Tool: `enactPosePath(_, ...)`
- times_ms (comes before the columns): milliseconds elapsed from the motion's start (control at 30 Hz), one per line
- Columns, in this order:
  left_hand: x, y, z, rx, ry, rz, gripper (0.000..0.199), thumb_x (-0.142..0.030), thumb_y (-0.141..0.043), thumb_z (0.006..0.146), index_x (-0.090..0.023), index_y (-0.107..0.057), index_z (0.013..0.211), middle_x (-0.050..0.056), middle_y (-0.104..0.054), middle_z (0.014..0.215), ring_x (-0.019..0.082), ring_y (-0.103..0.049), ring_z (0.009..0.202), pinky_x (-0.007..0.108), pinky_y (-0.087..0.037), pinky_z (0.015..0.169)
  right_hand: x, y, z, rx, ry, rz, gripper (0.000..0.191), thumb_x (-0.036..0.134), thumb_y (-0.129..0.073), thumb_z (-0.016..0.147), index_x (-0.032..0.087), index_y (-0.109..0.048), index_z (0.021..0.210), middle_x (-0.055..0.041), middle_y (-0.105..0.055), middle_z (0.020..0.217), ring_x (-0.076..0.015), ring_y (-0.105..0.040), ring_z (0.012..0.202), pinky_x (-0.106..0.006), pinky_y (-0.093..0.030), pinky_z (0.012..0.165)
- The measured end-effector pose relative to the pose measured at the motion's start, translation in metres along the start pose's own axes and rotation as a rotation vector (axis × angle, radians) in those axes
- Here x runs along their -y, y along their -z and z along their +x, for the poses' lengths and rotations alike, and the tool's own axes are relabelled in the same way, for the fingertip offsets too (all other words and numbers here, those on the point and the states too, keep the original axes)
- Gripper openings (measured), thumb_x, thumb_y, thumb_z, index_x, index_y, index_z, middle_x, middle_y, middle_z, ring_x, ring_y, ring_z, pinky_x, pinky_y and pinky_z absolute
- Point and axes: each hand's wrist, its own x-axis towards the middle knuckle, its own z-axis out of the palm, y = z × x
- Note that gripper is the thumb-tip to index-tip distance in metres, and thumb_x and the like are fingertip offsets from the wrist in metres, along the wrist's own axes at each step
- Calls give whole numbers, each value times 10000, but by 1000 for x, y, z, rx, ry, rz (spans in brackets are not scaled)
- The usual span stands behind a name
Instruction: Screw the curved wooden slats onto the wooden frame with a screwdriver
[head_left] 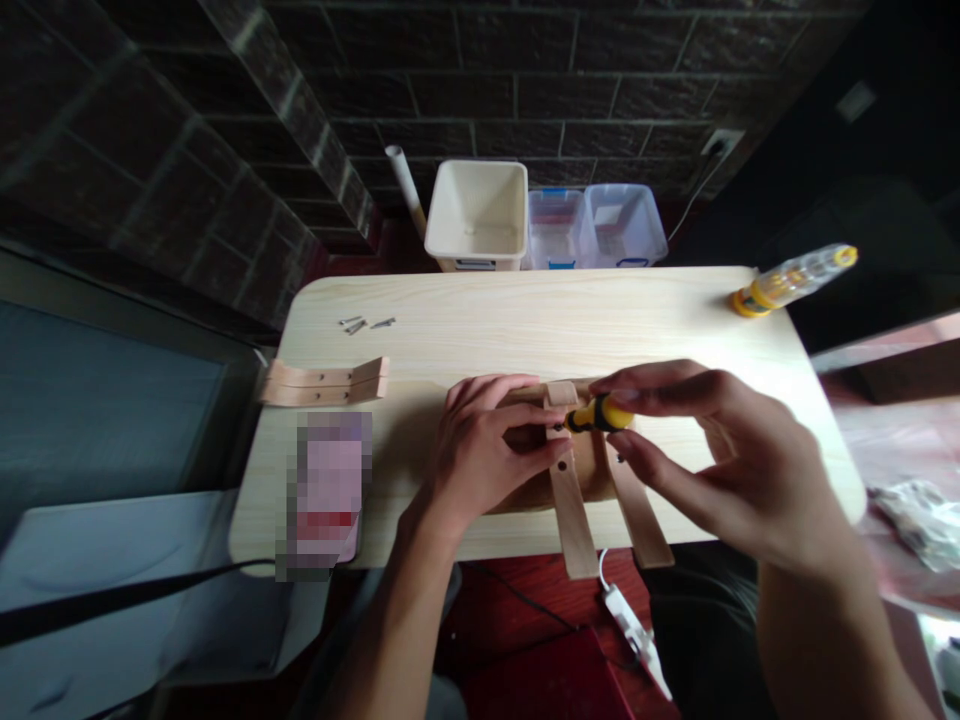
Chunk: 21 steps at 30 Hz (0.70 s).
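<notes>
Your right hand (720,440) pinches the screwdriver (600,413), your left hand (484,445) half-curled at its tip, grip unclear — left strip (576,530) and right strip (641,510) positioned across the brown piece (592,475) on the table (562,315), screwing apparently unfinished, loose screws (355,326) aside.

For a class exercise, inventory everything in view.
Table: one, pale, centre.
Wooden slats: two, tan, overhanging table.
Broad piece: one, brown, beneath slats.
Screwdriver: one, yellow-black, at slats.
Screws: several, grey, table's far left.
Curved parts: seemingly two, tan, table's left.
Pixelated item: one, pinkish, near left.
Container: one, clear-yellow, table's far right.
Bin: one, cream, behind table.
Boxes: two, clear, beside bin.
Tube: one, white, beside bin.
Power strip: one, white, below table.
Left hand: one, bare, at slats.
Right hand: one, bare, holding screwdriver.
</notes>
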Motion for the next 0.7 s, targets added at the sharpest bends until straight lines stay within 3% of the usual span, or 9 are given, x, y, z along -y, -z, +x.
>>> enactPosePath(167, -1, 0, 0, 5, 1, 12, 145, -420, -899, 887, -359, -854, 1011, -18, -800, 1294, 257, -702, 1256, 466, -460, 1110, 3, -1, -1, -9, -4, -6, 432, 19, -751, 927, 258, -715, 1285, -43, -785, 1324, -200, -763, 1257, -316, -623, 1101)
enactPosePath(700, -1, 1, 0, -7, -8, 12, 148, -410, -908, 878, -370, -861, 1012, -15, -805, 1282, 263, -711, 1239, 481, -467, 1097, 4, -4, -1, -22, -14, 29, 369, 42, -783, 918, 250, -728, 1217, -47, -796, 1246, -202, -766, 1214, -327, -635, 1059)
